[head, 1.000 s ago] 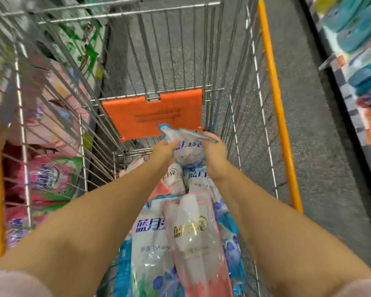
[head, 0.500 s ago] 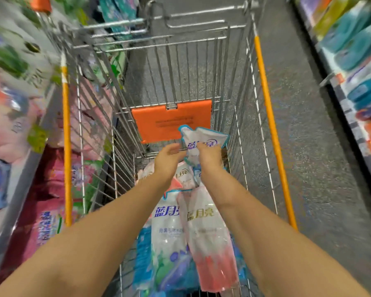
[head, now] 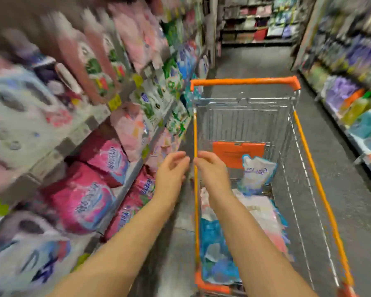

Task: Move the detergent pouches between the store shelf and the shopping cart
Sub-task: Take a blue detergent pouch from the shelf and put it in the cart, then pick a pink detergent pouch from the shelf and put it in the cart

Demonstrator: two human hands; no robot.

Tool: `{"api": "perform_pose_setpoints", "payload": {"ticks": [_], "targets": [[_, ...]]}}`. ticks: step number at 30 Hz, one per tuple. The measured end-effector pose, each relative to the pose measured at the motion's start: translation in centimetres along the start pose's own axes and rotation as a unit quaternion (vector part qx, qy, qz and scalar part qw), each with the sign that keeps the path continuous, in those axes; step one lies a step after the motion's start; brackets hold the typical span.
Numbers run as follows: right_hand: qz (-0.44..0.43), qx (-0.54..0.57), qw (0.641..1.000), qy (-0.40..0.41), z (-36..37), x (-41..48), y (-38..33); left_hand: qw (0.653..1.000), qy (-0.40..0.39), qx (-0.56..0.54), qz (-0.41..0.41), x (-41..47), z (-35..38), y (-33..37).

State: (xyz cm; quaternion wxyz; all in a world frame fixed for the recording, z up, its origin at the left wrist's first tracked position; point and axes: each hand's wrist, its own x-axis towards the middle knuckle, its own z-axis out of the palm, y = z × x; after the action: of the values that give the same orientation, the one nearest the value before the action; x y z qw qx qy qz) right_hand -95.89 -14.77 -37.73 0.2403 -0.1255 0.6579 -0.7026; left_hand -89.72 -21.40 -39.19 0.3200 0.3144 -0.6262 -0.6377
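Note:
A wire shopping cart [head: 321, 189] with orange rails stands in the aisle to my right. A white and blue detergent pouch [head: 256, 174] leans upright at the cart's far end against the orange flap [head: 227, 154]. Several more pouches [head: 263, 213], blue, white and pink, lie on the cart floor. My left hand [head: 169, 172] hovers outside the cart's left rail with relaxed fingers, holding nothing. Just over that rail, my right hand [head: 212, 170] is also empty with loosely spread fingers. The store shelf [head: 77, 138] on the left is packed with pink and white pouches, blurred by motion.
Pink pouches [head: 88, 198] fill the lower left shelf close to my left arm. Another stocked shelf [head: 356, 103] lines the right side of the aisle. Grey floor [head: 255, 63] runs ahead past the cart's orange handle [head: 244, 81] to more shelving at the back.
Both hands have let go of the white and blue pouch, which now leans at the cart's far end. They have risen and moved left to the cart's left rail. My view has swung up and left.

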Motion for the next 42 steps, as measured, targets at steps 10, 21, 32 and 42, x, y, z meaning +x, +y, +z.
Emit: {"api": "perform_pose_setpoints", "payload": {"ticks": [10,21,32,42], "targets": [[-0.218,0.026,0.901,-0.375,24.6,-25.8,-10.5,0.931,0.232,0.185,0.213,-19.1,-31.4,19.9],[-0.32,0.107,0.686,-0.644,39.2,-44.8,-19.2,0.77,0.49,0.332,0.238,-36.8,-48.1,32.0],[-0.456,0.088,0.535,-0.706,44.2,-59.0,-23.3,0.663,0.619,0.362,0.215,-50.5,-54.0,37.4],[-0.563,-0.105,0.476,-0.668,49.6,-72.7,-28.4,0.614,0.61,0.498,0.046,-64.3,-63.9,42.4]]}}
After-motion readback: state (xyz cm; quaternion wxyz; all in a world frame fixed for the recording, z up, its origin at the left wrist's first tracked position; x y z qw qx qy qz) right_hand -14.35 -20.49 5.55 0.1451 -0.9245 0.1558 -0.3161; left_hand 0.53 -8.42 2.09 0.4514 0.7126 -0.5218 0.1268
